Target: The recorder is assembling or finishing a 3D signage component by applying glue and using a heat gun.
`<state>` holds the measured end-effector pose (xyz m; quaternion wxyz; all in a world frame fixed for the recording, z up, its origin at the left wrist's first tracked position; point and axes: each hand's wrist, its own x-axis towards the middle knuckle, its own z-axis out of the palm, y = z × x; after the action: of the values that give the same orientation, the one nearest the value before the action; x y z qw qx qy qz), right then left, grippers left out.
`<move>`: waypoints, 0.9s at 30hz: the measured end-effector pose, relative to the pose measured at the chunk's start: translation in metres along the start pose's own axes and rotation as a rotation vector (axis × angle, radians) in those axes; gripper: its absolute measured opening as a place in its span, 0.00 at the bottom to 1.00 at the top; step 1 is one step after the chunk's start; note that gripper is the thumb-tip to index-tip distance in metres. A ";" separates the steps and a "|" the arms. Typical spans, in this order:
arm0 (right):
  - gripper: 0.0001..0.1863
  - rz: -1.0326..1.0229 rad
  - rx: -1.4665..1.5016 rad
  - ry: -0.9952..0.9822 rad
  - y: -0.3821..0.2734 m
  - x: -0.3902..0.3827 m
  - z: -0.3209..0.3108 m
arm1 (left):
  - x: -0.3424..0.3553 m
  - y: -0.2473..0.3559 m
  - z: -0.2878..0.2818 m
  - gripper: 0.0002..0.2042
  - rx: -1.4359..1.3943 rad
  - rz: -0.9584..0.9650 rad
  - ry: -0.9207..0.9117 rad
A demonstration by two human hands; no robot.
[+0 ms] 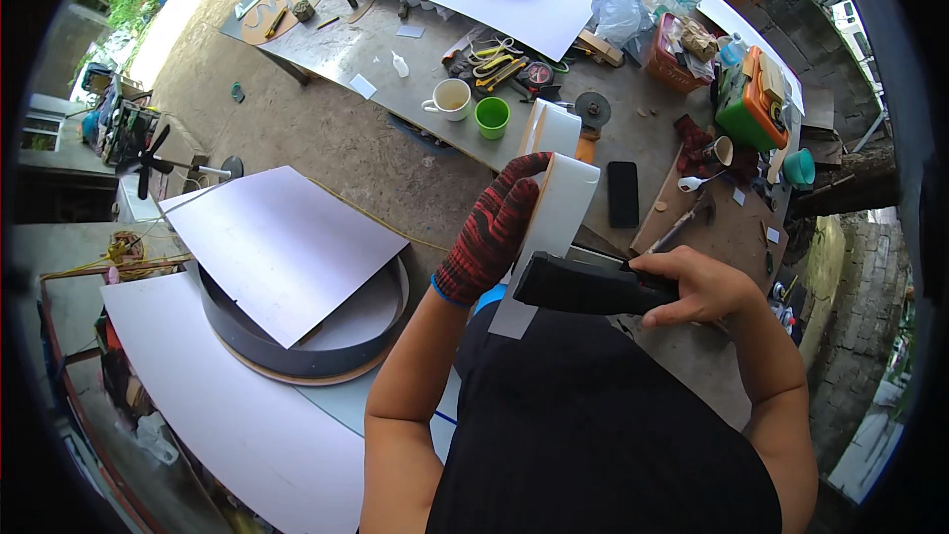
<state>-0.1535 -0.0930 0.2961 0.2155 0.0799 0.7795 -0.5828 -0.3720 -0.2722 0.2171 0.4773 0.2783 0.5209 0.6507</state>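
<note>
Red-black glove [474, 255] on, my left hand [501, 220] grips the strip [563, 206]; my bare right hand [702, 285] clasps a tool [585, 287] below the phone [623, 195]. Best, I judge, to brace the strip firmly and keep the tool steady and square. Left of the phone, the strip has its left edge in my left hand and passes behind the tool; contact there I cannot tell

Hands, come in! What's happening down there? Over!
Left hand, gloved: holding white strip. Right hand, bare: gripping black tool. It hides part of the strip.
</note>
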 end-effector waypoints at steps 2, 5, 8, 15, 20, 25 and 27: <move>0.33 -0.031 0.017 0.002 0.004 -0.001 0.000 | 0.001 -0.001 0.006 0.25 0.030 0.046 0.012; 0.32 -0.046 0.099 -0.009 0.019 -0.003 0.003 | 0.005 0.001 0.009 0.23 0.204 0.177 -0.004; 0.30 -0.002 0.242 -0.023 0.030 -0.004 0.008 | 0.007 0.009 0.014 0.20 0.366 0.243 -0.031; 0.25 0.057 0.431 -0.021 0.030 -0.002 0.012 | 0.011 0.000 0.017 0.18 0.469 0.286 -0.014; 0.25 0.047 0.427 -0.006 0.035 -0.005 0.015 | 0.009 0.010 0.024 0.19 0.321 0.110 -0.006; 0.24 0.045 0.393 -0.002 0.038 -0.007 0.014 | 0.010 0.004 0.025 0.19 0.292 0.091 0.002; 0.24 0.089 0.460 0.004 0.038 -0.008 0.016 | 0.010 0.002 0.026 0.18 0.323 0.146 0.010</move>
<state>-0.1280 -0.0951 0.2623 0.2156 0.1625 0.6223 -0.7348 -0.3543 -0.2528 0.2259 0.3753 0.3852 0.5994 0.5929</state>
